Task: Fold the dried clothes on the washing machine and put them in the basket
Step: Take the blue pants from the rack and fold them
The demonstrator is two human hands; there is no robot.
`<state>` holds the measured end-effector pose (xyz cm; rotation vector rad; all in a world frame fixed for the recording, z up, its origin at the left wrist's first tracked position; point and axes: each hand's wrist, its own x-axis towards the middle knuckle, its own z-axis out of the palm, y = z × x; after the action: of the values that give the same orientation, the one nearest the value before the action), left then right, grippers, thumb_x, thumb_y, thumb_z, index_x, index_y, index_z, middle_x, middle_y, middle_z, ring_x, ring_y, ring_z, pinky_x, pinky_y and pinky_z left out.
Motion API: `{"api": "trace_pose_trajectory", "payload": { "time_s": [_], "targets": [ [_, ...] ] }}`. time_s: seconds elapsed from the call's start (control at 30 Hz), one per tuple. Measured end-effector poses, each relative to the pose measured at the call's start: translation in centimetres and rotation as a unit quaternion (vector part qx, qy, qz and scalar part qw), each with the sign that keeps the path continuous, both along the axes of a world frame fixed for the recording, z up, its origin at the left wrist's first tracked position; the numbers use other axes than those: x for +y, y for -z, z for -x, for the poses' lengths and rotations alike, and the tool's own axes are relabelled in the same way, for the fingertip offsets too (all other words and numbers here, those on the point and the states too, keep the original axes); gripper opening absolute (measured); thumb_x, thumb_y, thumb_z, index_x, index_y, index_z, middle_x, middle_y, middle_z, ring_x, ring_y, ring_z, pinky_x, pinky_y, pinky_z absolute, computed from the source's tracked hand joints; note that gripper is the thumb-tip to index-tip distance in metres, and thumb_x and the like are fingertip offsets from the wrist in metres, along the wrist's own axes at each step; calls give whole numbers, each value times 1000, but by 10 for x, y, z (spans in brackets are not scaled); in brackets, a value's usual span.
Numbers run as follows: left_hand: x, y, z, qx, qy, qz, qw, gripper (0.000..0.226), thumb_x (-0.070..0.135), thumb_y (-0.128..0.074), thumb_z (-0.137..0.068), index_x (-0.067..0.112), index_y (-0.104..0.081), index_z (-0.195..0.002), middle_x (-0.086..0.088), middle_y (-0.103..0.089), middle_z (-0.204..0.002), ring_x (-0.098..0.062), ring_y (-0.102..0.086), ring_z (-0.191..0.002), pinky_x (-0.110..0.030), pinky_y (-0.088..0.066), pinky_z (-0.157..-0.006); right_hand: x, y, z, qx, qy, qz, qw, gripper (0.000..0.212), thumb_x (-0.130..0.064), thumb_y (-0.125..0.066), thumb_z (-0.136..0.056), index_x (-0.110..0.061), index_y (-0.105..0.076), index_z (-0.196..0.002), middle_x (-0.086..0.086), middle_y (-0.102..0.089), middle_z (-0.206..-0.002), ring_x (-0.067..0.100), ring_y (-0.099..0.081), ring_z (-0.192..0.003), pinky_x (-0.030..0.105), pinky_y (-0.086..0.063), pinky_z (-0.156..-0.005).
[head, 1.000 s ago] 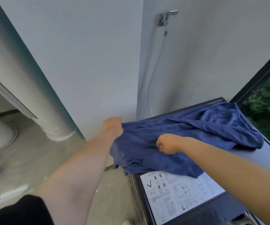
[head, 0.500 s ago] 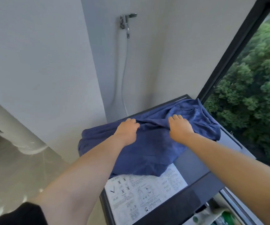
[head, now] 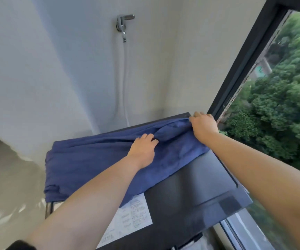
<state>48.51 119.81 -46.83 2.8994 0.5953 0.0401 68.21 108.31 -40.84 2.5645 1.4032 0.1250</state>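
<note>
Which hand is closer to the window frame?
Right. The right hand grips the blue cloth at the far corner of the washing machine, beside the window frame; the left hand holds mid-cloth, farther away.

Only one printed thing here: a white instruction sticker [head: 127, 221] on the near left of my washing machine lid [head: 199, 186] — its small print is too blurred to read.

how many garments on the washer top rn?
1. One blue garment spread over the far left part of the washing machine lid; left hand grips its middle fold, right hand holds its far right corner. Another piece beneath it would be hidden.
</note>
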Motion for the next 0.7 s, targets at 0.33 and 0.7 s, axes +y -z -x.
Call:
{"api": "trace_pose_trajectory", "payload": {
  "time_s": [0.33,0.7],
  "targets": [
    [-19,11,-16,146,-87,-3,986,57,45,-20,-102,25,-4,-153,-3,13,-160,-25,14,-146,-54,-2,-117,-13,51,-42,281,279,48,917,74,-60,-40,-92,-2,-39,-138,19,-45,-135,35,-48,-120,38,-43,-94],
    [-37,28,-23,194,-152,85,965,70,68,-18,-92,41,12,-148,-1,29,-155,-30,27,-142,-70,3,-107,-48,49,-60,281,362,-102,883,25,-22,-55,-88,-1,-58,-101,15,-60,-96,30,-61,-88,30,-45,-66]
  ]
}}
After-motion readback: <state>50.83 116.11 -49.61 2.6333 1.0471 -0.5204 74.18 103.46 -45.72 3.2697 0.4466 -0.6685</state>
